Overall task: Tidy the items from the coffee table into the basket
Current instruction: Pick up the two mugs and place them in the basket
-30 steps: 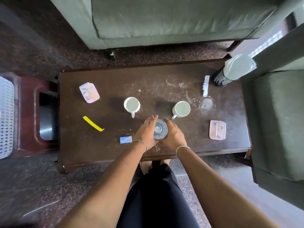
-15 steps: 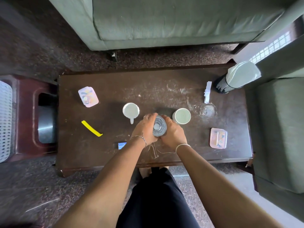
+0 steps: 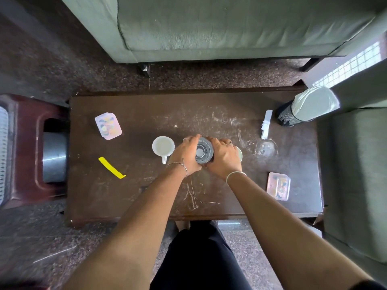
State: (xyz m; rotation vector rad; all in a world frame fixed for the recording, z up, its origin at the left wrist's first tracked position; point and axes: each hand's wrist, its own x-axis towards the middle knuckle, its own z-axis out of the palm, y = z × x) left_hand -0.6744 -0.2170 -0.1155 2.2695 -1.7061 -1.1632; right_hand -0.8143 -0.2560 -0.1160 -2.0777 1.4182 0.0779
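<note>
both hands wrapped around one clear glass (image 3: 204,150), left hand (image 3: 186,154) on its left side, right hand (image 3: 224,158) on its right, fingers closed against the wall; whether it is lifted or resting on the coffee table (image 3: 146,197) cannot be told.
nearest row: pink-lidded box (image 3: 278,186) at right front; yellow strip (image 3: 111,167) at left.
middle row: white mug (image 3: 163,147) just left of the left hand; second mug (image 3: 239,152) mostly hidden behind the right hand; second clear glass (image 3: 266,147) further right.
far row: pastel box (image 3: 108,126) at far left; folded white paper (image 3: 266,123) at far right.
off-table: white basket (image 3: 3,151) at the left frame edge, beyond a maroon stool (image 3: 27,185), well apart from the glass.
progress: judged early; seven items left on the table, basket contents not visible.
</note>
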